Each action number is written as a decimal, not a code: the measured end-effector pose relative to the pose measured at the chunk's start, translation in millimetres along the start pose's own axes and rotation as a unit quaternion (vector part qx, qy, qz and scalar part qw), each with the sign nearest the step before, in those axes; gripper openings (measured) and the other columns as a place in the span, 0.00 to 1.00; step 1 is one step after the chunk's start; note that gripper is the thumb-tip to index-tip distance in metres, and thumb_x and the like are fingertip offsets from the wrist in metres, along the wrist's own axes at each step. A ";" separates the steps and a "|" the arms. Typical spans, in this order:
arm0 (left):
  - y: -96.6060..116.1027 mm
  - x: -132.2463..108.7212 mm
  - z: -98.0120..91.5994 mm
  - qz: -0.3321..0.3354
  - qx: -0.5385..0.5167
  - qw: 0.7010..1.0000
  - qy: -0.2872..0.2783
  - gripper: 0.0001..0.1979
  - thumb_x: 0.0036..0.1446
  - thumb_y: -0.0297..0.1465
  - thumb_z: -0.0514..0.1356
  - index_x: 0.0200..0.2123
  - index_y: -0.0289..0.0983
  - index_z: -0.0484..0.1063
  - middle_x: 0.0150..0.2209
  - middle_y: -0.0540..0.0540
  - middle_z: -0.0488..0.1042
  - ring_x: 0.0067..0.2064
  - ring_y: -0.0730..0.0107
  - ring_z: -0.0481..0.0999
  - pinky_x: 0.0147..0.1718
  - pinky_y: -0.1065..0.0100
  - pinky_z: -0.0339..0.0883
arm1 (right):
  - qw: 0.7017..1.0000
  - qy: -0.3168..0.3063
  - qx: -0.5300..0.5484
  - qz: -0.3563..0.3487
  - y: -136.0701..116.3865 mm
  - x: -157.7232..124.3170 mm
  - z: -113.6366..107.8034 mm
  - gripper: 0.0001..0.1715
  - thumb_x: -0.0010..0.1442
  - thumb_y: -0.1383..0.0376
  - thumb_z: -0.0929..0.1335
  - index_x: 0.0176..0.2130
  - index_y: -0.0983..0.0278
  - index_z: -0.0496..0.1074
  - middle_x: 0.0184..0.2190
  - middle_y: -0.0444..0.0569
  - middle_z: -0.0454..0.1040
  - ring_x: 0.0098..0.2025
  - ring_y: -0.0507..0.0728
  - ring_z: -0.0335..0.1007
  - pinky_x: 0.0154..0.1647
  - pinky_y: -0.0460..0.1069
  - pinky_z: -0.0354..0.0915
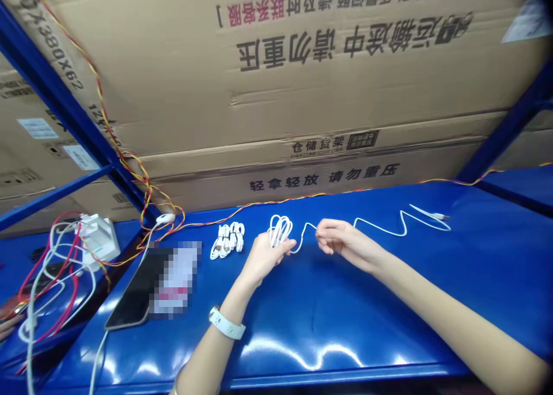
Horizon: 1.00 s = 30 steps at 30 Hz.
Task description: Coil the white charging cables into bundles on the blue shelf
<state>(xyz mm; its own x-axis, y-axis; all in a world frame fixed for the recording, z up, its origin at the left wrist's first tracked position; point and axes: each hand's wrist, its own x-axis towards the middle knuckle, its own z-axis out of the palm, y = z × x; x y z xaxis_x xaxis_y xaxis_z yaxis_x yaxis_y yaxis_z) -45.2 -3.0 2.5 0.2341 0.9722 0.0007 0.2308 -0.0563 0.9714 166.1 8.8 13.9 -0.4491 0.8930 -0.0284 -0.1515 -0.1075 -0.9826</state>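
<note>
A white charging cable point(404, 228) runs across the blue shelf, its plug end lying at the right. Loops of that cable are bunched in my left hand point(268, 257), whose fingers and thumb are closed round them. My right hand point(339, 242) pinches the cable a short way to the right, with a slack bend between the two hands. Left of my left hand lie several bundled white cables point(227, 239), each coiled and tied with a dark band.
A tablet point(133, 291) and a blurred-out item point(177, 280) lie at the left. Beyond them sits a white charger block point(97, 242) amid tangled red and white cables. Large cardboard boxes point(280, 107) stand behind the blue shelf point(345, 320); a red-yellow twisted wire point(259, 204) runs along its back edge.
</note>
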 end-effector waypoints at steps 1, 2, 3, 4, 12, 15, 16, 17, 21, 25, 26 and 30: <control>-1.4 0.7 -1.4 0.007 0.035 0.999 0.015 0.15 0.50 0.43 0.59 0.28 0.35 0.67 0.22 0.50 0.68 0.19 0.78 0.60 0.18 0.74 0.52 | 0.999 -0.011 -0.030 0.002 -3.0 -0.7 -1.5 0.11 0.52 0.61 0.70 0.28 0.65 0.67 0.21 0.42 0.67 0.22 0.48 0.61 0.25 0.45 0.58; -2.2 1.2 -3.0 0.014 0.063 0.998 0.027 0.15 0.50 0.43 0.58 0.27 0.35 0.67 0.22 0.50 0.68 0.19 0.77 0.61 0.18 0.73 0.53 | 0.997 -0.022 -0.069 0.003 -6.2 -1.4 -2.9 0.11 0.52 0.60 0.70 0.27 0.66 0.68 0.21 0.42 0.67 0.23 0.48 0.60 0.26 0.45 0.57; -2.1 1.4 -4.5 0.019 0.080 0.996 0.036 0.15 0.50 0.43 0.58 0.27 0.36 0.67 0.21 0.50 0.68 0.19 0.76 0.62 0.19 0.73 0.54 | 0.993 -0.031 -0.114 0.002 -9.3 -2.0 -4.1 0.11 0.51 0.60 0.70 0.27 0.66 0.68 0.21 0.43 0.67 0.23 0.48 0.61 0.26 0.45 0.57; -1.2 1.4 -5.7 0.022 0.087 0.995 0.039 0.15 0.50 0.43 0.58 0.26 0.36 0.67 0.21 0.50 0.68 0.19 0.75 0.62 0.20 0.72 0.54 | 0.986 -0.034 -0.162 -0.002 -12.0 -2.4 -5.2 0.12 0.51 0.59 0.70 0.27 0.66 0.69 0.21 0.43 0.67 0.23 0.49 0.61 0.26 0.46 0.57; 12.9 -1.5 1.5 0.067 0.223 0.969 0.089 0.13 0.51 0.35 0.58 0.18 0.37 0.63 0.18 0.50 0.67 0.22 0.71 0.64 0.24 0.70 0.51 | 0.845 0.035 -0.506 -0.170 -8.1 -1.1 -4.7 0.11 0.58 0.63 0.63 0.28 0.64 0.70 0.26 0.47 0.69 0.27 0.52 0.62 0.29 0.47 0.57; 9.4 -1.2 2.4 0.052 0.211 0.972 0.086 0.14 0.50 0.36 0.59 0.18 0.37 0.62 0.17 0.50 0.66 0.21 0.72 0.64 0.23 0.70 0.51 | 0.823 0.039 -0.534 -0.190 -5.2 -0.3 -5.3 0.11 0.59 0.64 0.61 0.29 0.64 0.70 0.27 0.48 0.69 0.28 0.52 0.63 0.30 0.47 0.57; 7.6 -1.0 1.7 0.038 0.177 0.980 0.079 0.14 0.49 0.37 0.60 0.18 0.37 0.63 0.17 0.50 0.66 0.21 0.73 0.63 0.23 0.71 0.51 | 0.829 0.033 -0.527 -0.185 -5.7 -0.1 -6.9 0.11 0.59 0.64 0.62 0.30 0.64 0.71 0.28 0.48 0.70 0.28 0.53 0.64 0.31 0.47 0.58; 5.9 -0.8 0.6 0.019 0.127 0.989 0.068 0.14 0.48 0.38 0.61 0.19 0.37 0.63 0.17 0.51 0.65 0.20 0.74 0.62 0.21 0.72 0.51 | 0.841 0.020 -0.513 -0.172 -6.8 0.0 -9.2 0.12 0.60 0.63 0.62 0.30 0.64 0.71 0.28 0.48 0.71 0.29 0.53 0.65 0.32 0.48 0.59; 4.7 -0.1 -6.2 -0.036 -0.085 0.995 0.034 0.17 0.48 0.44 0.62 0.32 0.36 0.66 0.21 0.54 0.63 0.17 0.81 0.57 0.16 0.75 0.48 | 0.892 -0.056 -0.441 -0.081 -17.1 -0.4 -22.5 0.16 0.59 0.56 0.63 0.32 0.64 0.73 0.29 0.48 0.74 0.31 0.54 0.68 0.33 0.48 0.61; 9.5 1.8 -12.2 -0.042 -0.306 0.951 0.012 0.22 0.53 0.46 0.57 0.43 0.34 0.67 0.29 0.48 0.69 0.21 0.80 0.65 0.20 0.75 0.59 | 0.890 -0.176 -0.419 -0.033 -24.2 -3.6 -25.2 0.17 0.57 0.55 0.65 0.33 0.65 0.75 0.32 0.49 0.76 0.36 0.56 0.70 0.38 0.49 0.63; 9.8 2.6 -12.7 -0.051 -0.352 0.934 0.006 0.23 0.54 0.46 0.57 0.43 0.33 0.67 0.31 0.46 0.70 0.23 0.77 0.68 0.22 0.74 0.62 | 0.880 -0.206 -0.427 -0.036 -23.3 -4.6 -23.1 0.17 0.57 0.56 0.65 0.33 0.65 0.76 0.33 0.49 0.76 0.37 0.56 0.70 0.40 0.49 0.63; 5.8 5.3 -9.9 -0.066 -0.387 0.919 0.025 0.18 0.53 0.37 0.61 0.44 0.32 0.68 0.33 0.43 0.73 0.29 0.73 0.73 0.27 0.72 0.67 | 0.834 -0.253 -0.486 -0.062 -11.1 -6.7 -11.7 0.14 0.56 0.58 0.66 0.31 0.64 0.77 0.31 0.48 0.76 0.38 0.56 0.68 0.42 0.50 0.61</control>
<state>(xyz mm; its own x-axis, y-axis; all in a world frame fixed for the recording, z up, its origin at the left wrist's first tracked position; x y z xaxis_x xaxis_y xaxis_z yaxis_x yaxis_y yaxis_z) -52.0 4.0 10.5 0.2033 0.9694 -0.1377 -0.4921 0.2228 0.8416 181.1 9.1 22.9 -0.8340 0.5465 -0.0765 0.4514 0.5959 -0.6642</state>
